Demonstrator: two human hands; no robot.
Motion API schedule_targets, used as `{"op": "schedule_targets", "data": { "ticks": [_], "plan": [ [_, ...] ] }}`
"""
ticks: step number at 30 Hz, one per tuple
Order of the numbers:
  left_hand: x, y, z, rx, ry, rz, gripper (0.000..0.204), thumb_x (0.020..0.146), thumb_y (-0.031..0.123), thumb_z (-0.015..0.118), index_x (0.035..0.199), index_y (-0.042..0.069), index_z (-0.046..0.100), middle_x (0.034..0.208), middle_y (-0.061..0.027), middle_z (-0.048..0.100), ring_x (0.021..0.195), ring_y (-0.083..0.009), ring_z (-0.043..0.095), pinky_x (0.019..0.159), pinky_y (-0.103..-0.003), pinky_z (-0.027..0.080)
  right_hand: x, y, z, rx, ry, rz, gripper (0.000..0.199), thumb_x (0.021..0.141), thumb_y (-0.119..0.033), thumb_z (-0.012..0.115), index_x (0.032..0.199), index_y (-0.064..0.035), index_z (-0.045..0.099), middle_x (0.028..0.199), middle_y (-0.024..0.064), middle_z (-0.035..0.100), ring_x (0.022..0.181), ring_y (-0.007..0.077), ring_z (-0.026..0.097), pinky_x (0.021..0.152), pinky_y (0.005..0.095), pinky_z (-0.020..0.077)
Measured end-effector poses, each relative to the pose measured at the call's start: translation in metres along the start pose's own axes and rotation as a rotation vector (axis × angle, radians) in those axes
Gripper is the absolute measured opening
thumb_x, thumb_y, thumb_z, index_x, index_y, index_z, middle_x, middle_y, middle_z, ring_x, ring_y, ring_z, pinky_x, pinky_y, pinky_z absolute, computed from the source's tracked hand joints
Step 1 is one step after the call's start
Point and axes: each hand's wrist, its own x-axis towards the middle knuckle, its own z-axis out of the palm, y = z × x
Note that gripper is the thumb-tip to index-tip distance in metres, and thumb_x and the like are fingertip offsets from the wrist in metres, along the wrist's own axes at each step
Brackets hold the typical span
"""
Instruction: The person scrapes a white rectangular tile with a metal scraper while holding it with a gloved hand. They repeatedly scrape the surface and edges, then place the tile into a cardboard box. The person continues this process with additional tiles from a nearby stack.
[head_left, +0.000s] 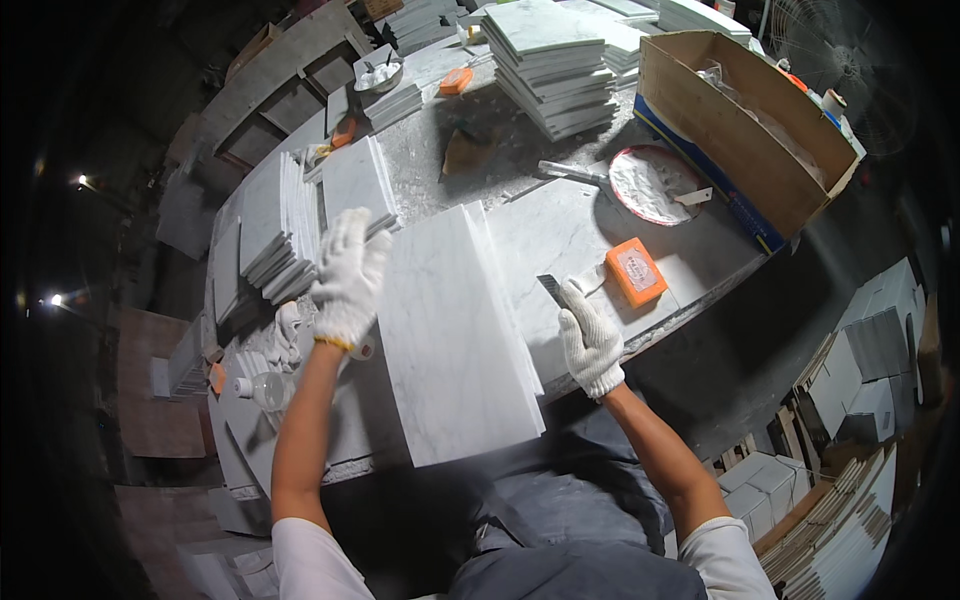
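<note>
White knitted gloves cover both my hands. My left hand (350, 275) is at the left edge of a white, grey-veined marble tile (445, 330); its fingers are stretched out, and I cannot tell whether they touch the tile. This tile lies on at least one more, overhanging the near table edge. Right of the tiles, my right hand (592, 348) is closed round a small scraper blade (551, 291), its dark flat end sticking out past the fingers. Beside that hand is an orange box (636, 272). A red-rimmed bowl of white powder or paste (655, 185) stands farther back.
Tile stacks stand at the back (552, 75) and left (275, 225). An open cardboard box (740, 130) occupies the right rear corner. A clear bottle (262, 390) lies near the left edge. Dust covers the table (425, 150). Cartons (865, 350) are piled at right.
</note>
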Motion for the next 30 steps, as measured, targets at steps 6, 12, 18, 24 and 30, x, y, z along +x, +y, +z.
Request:
{"op": "schedule_targets", "data": {
  "ticks": [6,12,18,24,30],
  "plan": [
    [-0.113,0.057,-0.024,-0.196,-0.151,0.188,0.080,0.096,0.053,0.057,0.152,-0.002,0.047,0.160,-0.0206,0.043,0.152,-0.0365,0.034,0.126,-0.048,0.024,0.016,-0.014,0.000,0.366,-0.010,0.472,0.047,0.105,-0.017,0.063,0.148,0.0017,0.054,0.104,0.0058,0.069,0.070,0.0073,0.059,0.063,0.0222,0.0515],
    [-0.171,0.104,-0.067,-0.212,-0.189,0.167,0.072,0.097,0.051,0.058,0.146,-0.003,0.054,0.160,-0.0221,0.041,0.151,-0.0415,0.032,0.126,-0.050,0.023,0.086,-0.034,0.010,0.431,-0.380,0.544,0.048,0.103,-0.023,0.068,0.146,-0.0063,0.058,0.111,0.0058,0.072,0.083,0.0100,0.070,0.067,0.0243,0.0588],
    [-0.192,0.114,-0.058,-0.173,-0.105,0.087,0.061,0.100,0.049,0.059,0.139,0.002,0.062,0.151,-0.0194,0.051,0.145,-0.0396,0.042,0.122,-0.054,0.030,0.147,-0.049,0.051,-0.068,-0.708,0.256,0.037,0.103,-0.021,0.064,0.139,-0.0125,0.066,0.092,0.0058,0.074,0.072,0.0103,0.065,0.069,0.0279,0.0545],
    [-0.188,0.113,-0.056,-0.210,-0.075,0.073,0.056,0.099,0.048,0.061,0.136,0.006,0.064,0.147,-0.0167,0.053,0.143,-0.0380,0.044,0.121,-0.055,0.032,0.152,-0.056,0.055,-0.209,-0.807,0.141,0.034,0.103,-0.024,0.064,0.135,-0.0135,0.069,0.093,0.0101,0.075,0.071,0.0148,0.068,0.068,0.0317,0.0557],
    [-0.185,0.114,-0.057,-0.193,-0.079,0.078,0.060,0.101,0.052,0.057,0.135,0.003,0.064,0.142,-0.0181,0.058,0.138,-0.0388,0.049,0.119,-0.056,0.035,0.146,-0.055,0.057,-0.250,-0.689,-0.081,0.032,0.102,-0.021,0.064,0.132,-0.0120,0.070,0.102,0.0165,0.075,0.084,0.0282,0.073,0.075,0.0365,0.0561]
  ]
}}
